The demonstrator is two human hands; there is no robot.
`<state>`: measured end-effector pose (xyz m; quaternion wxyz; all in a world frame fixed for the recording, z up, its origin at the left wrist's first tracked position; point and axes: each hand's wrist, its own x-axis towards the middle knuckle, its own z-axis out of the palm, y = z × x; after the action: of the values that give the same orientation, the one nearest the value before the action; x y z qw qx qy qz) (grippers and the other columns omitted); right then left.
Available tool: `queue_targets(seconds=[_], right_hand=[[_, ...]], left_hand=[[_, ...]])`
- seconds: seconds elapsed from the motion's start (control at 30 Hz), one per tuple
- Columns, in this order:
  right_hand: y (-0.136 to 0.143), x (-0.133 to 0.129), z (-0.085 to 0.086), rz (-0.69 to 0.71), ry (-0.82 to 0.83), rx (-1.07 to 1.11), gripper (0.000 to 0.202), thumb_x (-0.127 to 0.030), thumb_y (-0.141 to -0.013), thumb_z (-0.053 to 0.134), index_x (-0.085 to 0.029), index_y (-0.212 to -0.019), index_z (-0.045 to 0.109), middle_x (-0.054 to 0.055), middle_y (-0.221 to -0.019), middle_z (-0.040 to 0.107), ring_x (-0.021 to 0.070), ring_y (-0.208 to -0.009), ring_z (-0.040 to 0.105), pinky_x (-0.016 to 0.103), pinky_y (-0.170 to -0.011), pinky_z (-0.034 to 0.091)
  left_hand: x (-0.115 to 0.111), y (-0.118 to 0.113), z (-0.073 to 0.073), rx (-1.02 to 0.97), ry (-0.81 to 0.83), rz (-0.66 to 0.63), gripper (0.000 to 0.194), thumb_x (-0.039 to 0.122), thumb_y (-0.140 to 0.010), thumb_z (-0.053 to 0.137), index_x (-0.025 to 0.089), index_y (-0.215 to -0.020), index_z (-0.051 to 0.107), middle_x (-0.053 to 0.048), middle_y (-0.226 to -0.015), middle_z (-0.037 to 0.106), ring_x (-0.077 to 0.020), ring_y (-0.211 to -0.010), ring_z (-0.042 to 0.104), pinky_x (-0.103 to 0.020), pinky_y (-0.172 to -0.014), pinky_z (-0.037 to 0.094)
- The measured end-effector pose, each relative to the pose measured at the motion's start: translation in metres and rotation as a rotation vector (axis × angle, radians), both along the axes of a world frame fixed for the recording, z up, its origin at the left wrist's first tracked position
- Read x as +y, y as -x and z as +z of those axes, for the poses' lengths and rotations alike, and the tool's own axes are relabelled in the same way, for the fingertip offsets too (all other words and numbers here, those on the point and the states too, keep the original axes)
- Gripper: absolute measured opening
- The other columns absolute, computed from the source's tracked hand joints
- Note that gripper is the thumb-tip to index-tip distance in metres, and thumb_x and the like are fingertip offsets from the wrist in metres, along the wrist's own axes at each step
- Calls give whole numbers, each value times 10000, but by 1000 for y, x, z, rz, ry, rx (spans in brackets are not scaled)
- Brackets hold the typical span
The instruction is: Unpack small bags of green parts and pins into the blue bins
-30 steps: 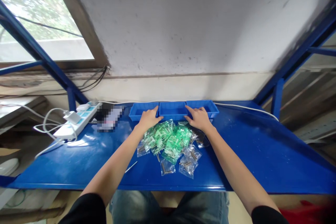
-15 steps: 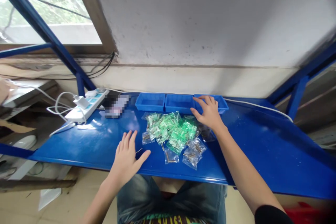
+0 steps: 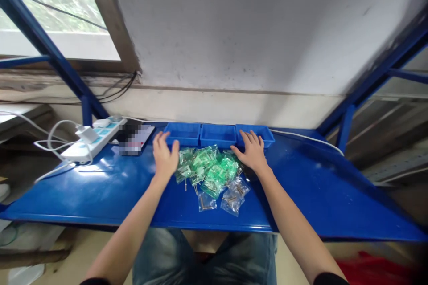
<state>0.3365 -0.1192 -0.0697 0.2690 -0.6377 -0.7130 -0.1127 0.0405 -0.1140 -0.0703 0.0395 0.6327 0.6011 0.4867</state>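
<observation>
Three blue trays stand in a row at the back of the blue table: a left tray [image 3: 183, 134], a middle tray [image 3: 218, 135] and a right tray [image 3: 264, 134]. In front of them lies a pile of green packets [image 3: 214, 167], with clear bags [image 3: 233, 200] of small metal parts at its near right side. My left hand [image 3: 164, 153] is open and empty, beside the left tray's front left corner and the pile. My right hand [image 3: 251, 150], also open with fingers spread, is at the front of the right tray and holds nothing.
A white power strip [image 3: 95, 140] with plugs and cables lies at the table's left. Beside it is a partly blurred flat object [image 3: 146, 136]. Blue frame bars [image 3: 371, 75] rise at both sides. A white cable [image 3: 307, 139] runs along the back right.
My left hand has moved forward from the table's front left to the left tray. My right hand stays near the right tray, drawn slightly back. The camera view has shifted a little.
</observation>
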Motion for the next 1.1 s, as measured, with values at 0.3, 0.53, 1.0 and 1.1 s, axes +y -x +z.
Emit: queue_targets(seconds=[0.3, 0.53, 1.0, 1.1], right_hand=[[-4, 19, -9, 38, 11, -11, 494, -505, -846, 479, -147, -1174, 564, 123, -1076, 660, 284, -1093, 517, 472, -976, 235], [-10, 25, -12, 52, -39, -7, 452, -476, -854, 508, -126, -1121, 613, 104, -910, 692, 263, -943, 572, 402, -883, 301], [-15, 24, -11, 109, -90, -32, 414, -468, -841, 518, -156, -1088, 634, 100, -904, 687, 275, -922, 558, 389, -798, 353], [-12, 22, -11, 90, -133, 1, 422, -475, -834, 518, -147, -1068, 641, 121, -942, 651, 296, -961, 526, 410, -796, 364]], left_hand=[[64, 32, -21, -176, 96, 2, 381, 465, -868, 465, 226, -1153, 546, -69, -1087, 588, -242, -1077, 534, -366, -969, 389], [63, 32, -20, -122, 142, -36, 306, 435, -825, 517, 222, -1006, 640, -75, -1089, 538, -248, -1087, 519, -376, -974, 376], [57, 31, -17, -150, 160, -103, 326, 405, -890, 390, 241, -972, 660, -63, -1069, 594, -231, -1201, 447, -394, -1059, 316], [52, 28, -15, -177, 108, -19, 367, 419, -899, 362, 234, -1108, 601, -94, -1211, 510, -252, -1278, 368, -418, -1066, 300]])
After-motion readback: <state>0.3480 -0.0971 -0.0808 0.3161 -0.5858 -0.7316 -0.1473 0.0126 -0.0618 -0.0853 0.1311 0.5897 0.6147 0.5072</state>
